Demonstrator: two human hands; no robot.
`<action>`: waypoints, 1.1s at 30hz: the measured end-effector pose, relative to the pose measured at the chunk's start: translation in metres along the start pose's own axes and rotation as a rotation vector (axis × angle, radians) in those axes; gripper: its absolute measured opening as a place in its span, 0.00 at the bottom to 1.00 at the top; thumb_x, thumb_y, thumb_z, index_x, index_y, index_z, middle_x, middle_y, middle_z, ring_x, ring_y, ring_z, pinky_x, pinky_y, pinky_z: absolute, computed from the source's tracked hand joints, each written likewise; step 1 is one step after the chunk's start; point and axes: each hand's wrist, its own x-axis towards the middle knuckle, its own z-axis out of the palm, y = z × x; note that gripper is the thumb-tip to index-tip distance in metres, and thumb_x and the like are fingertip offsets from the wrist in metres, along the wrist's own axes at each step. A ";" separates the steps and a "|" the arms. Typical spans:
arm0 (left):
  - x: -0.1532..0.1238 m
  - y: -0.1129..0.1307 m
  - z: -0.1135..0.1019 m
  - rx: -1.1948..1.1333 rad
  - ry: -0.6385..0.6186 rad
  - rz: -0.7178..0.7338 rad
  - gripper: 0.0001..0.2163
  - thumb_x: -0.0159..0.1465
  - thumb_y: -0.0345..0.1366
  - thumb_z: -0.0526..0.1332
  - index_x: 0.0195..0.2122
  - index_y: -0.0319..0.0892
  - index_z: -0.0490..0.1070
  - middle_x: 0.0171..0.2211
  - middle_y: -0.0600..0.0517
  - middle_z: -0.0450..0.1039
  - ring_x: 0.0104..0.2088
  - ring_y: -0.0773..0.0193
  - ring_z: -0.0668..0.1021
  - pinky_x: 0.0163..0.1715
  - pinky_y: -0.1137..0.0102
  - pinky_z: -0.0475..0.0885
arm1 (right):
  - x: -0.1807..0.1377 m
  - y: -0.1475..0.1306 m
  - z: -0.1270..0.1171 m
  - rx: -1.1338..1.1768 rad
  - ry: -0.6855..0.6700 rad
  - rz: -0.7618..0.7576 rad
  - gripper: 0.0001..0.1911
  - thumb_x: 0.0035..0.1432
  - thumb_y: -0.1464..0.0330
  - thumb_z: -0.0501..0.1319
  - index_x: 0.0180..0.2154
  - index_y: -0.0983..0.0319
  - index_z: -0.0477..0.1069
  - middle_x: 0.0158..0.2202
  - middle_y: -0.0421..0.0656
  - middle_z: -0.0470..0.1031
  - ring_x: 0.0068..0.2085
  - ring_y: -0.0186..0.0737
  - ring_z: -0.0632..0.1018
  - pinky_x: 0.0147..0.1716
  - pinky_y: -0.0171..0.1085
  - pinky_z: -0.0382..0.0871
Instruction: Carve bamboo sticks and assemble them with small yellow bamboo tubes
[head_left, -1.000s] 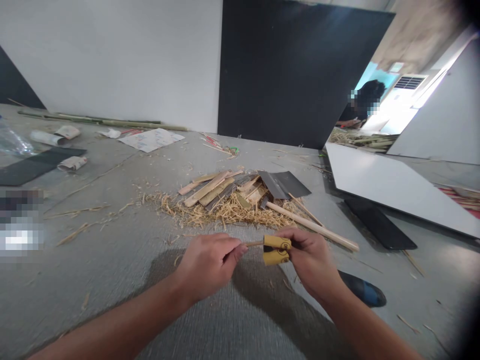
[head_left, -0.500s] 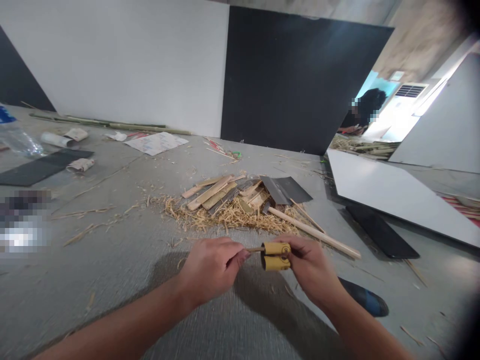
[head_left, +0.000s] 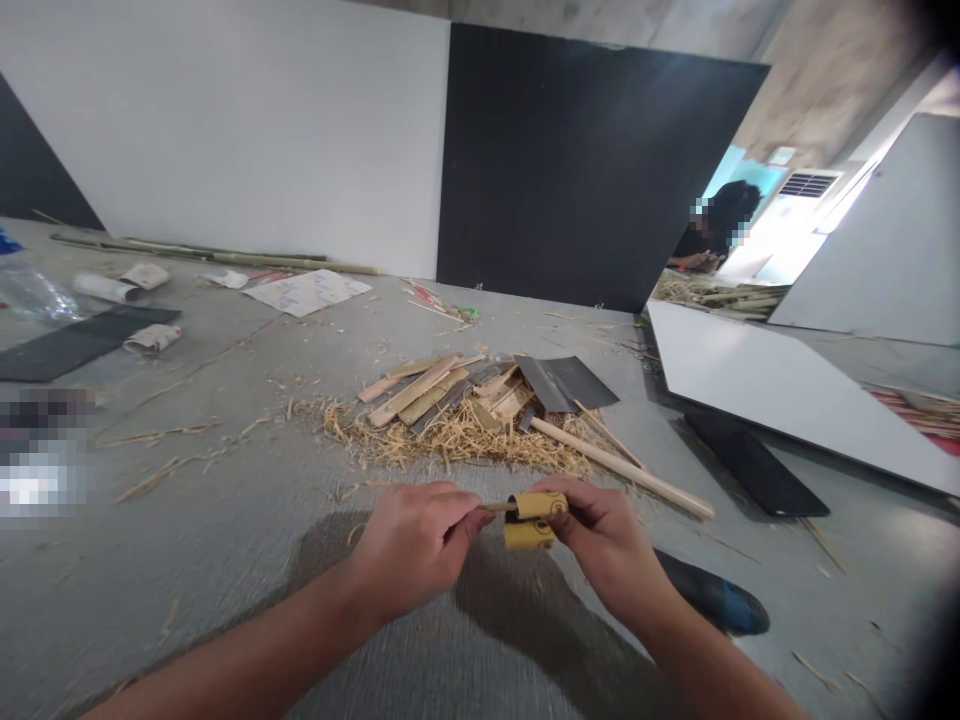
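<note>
My left hand (head_left: 414, 548) is closed in a pinch on the end of a thin wooden stick (head_left: 499, 507). My right hand (head_left: 604, 540) is closed on a folded piece of yellow sandpaper (head_left: 529, 521), which wraps around the stick's other part. Both hands hover low over the grey floor, close together. Just beyond them lies a heap of bamboo strips and straw-like shavings (head_left: 450, 410).
A long wooden rod (head_left: 622, 468) and dark sandpaper sheets (head_left: 564, 380) lie by the heap. A white board (head_left: 780, 390) lies to the right, a dark flat bar (head_left: 754, 463) beside it. Papers, rolls and a black sheet (head_left: 75, 340) sit at left. A person sits far back right.
The yellow sandpaper in my right hand has slid left along the stick towards my left hand. The view has shifted slightly.
</note>
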 end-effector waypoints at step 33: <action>0.001 0.002 0.003 -0.041 -0.053 -0.039 0.16 0.69 0.39 0.52 0.28 0.41 0.73 0.23 0.54 0.70 0.24 0.68 0.72 0.25 0.72 0.59 | 0.000 0.006 0.000 -0.051 0.102 -0.036 0.08 0.50 0.74 0.61 0.31 0.60 0.79 0.31 0.42 0.77 0.34 0.39 0.76 0.34 0.36 0.68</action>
